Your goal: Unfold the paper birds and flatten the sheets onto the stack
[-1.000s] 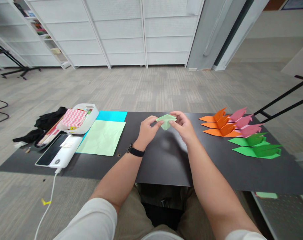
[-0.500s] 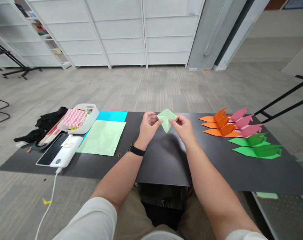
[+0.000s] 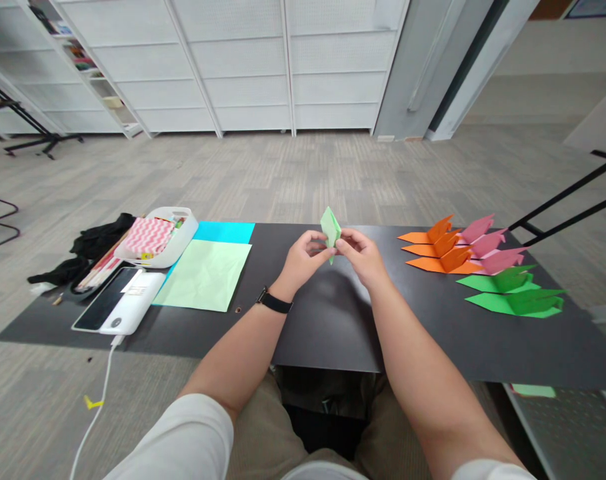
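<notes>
A small folded piece of light green paper [image 3: 331, 227] is held up above the far part of the dark table, turned nearly edge-on with its tip upward. My left hand [image 3: 307, 259], with a black watch [image 3: 273, 301] on the wrist, pinches its lower left side between thumb and fingers. On the other side, my right hand [image 3: 361, 253] grips the lower right edge with thumb and forefinger. Both thumbs almost meet at the paper. The lower part of the paper is partly covered by the fingers.
Light green sheets [image 3: 205, 275] and a blue sheet [image 3: 225, 232] lie to the left. Beyond them are a white basket [image 3: 185, 237], a phone [image 3: 103, 300] and a white power bank [image 3: 133, 303] with a cable. Orange [image 3: 435, 247], pink [image 3: 497, 250] and green paper figures [image 3: 515, 301] stand right.
The folded paper has turned from facing me as a flat kite shape to a narrow, nearly edge-on view. My hands have come closer together around it.
</notes>
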### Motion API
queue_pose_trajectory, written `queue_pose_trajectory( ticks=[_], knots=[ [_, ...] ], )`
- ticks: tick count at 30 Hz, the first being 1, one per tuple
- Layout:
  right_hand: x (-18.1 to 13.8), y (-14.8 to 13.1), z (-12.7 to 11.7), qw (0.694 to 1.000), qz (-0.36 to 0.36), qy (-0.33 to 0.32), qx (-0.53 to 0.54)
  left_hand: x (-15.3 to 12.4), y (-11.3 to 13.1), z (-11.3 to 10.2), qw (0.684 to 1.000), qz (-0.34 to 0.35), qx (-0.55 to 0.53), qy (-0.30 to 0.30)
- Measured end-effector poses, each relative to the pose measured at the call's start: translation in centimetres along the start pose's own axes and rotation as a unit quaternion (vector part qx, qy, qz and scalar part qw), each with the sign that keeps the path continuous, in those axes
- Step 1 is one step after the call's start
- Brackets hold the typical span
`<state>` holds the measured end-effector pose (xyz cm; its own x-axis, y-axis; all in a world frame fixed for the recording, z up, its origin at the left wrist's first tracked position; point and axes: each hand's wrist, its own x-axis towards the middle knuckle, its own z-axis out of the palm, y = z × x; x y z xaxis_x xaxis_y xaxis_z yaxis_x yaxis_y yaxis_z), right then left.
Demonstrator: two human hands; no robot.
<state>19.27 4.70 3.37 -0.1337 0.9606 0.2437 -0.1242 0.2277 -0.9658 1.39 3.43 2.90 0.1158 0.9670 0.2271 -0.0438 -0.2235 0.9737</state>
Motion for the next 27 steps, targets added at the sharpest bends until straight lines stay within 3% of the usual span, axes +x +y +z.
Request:
queue_pose_trajectory(
  ticks=[7,14,21,24,27],
  knots=[
    [0.0,0.1,-0.2,0.999,-0.02,0.018,-0.02,0.1,0.5,-0.1,0.991,-0.025,-0.127,-0.018],
    [0.1,-0.1,-0.2,1.0,-0.01,0.015,0.013,0.2,0.7,-0.2,0.984,-0.047,-0.168,-0.035],
    [0.0,-0.2,-0.1,1.0,0.003,0.019,-0.015,0.2,0.9,0.0,0.987,-0.062,-0.151,-0.015],
    [0.0,-0.3,-0.2,0.995,-0.018,0.075,-0.056,0.5,0.4,-0.3,0.994,-0.046,-0.093,0.019],
    [0.2,-0.4,-1.0,0.982,-0.04,0.15,-0.104,0.9,-0.2,-1.1,0.996,0.024,0.035,0.077]
  ],
)
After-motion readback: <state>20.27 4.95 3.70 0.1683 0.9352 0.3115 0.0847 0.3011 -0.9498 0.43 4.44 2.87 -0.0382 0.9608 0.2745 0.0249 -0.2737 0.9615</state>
